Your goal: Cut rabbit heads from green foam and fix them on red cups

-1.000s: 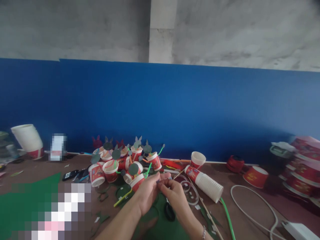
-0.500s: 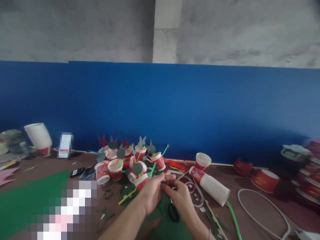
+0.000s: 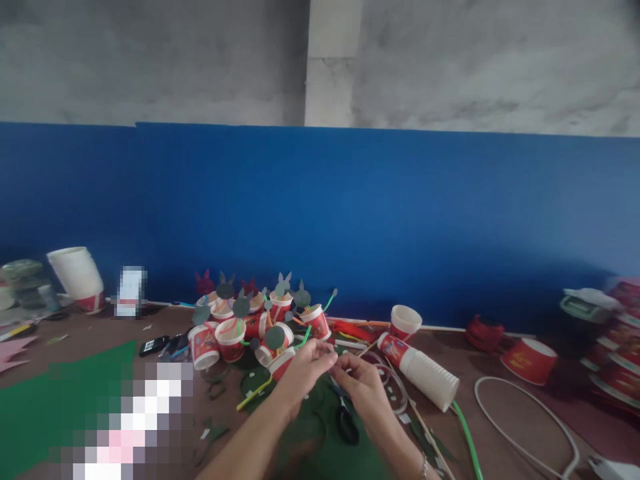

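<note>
My left hand and my right hand meet at the middle of the table, fingertips close together. Both are closed in a pinch; whatever they hold is too small and too hidden to name. Black-handled scissors lie just below my right hand, on dark green paper. Behind my left hand stands a cluster of red-and-white paper cups, some tipped over, with rabbit-shaped paper cutouts rising from them. A yellow-green straw rests left of my wrist.
To the right, a stack of paper cups lies on its side before an upright cup. A white cable loops farther right. Green sheet and a leaning cup stack are at left. A blue wall panel rises behind.
My hands have drawn slightly apart at the fingertips, and my left fingers have folded from a more open palm into a pinch. The things on the table stay put.
</note>
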Demonstrator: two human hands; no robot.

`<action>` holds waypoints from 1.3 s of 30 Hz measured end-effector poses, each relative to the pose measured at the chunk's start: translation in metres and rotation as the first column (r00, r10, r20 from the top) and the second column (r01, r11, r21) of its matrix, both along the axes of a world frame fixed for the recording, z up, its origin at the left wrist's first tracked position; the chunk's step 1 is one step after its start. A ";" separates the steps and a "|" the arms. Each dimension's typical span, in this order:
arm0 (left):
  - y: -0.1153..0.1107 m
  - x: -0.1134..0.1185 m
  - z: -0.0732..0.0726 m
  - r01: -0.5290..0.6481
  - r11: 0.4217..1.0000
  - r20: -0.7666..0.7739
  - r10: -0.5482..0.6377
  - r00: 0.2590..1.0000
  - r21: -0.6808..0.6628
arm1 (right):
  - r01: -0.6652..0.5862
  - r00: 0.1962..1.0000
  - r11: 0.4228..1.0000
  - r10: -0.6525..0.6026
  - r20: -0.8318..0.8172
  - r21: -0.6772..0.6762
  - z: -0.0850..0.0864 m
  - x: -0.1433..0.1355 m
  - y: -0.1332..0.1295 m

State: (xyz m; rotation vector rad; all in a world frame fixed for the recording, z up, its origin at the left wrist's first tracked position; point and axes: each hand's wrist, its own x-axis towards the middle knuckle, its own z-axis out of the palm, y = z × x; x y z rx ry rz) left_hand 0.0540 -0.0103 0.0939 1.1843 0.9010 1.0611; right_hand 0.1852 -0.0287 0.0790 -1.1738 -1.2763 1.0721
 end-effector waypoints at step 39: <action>-0.013 0.010 -0.007 -0.300 0.766 -0.207 0.485 0.849 0.569 | 0.070 0.995 0.998 -0.070 0.076 0.011 0.012 0.001 -0.004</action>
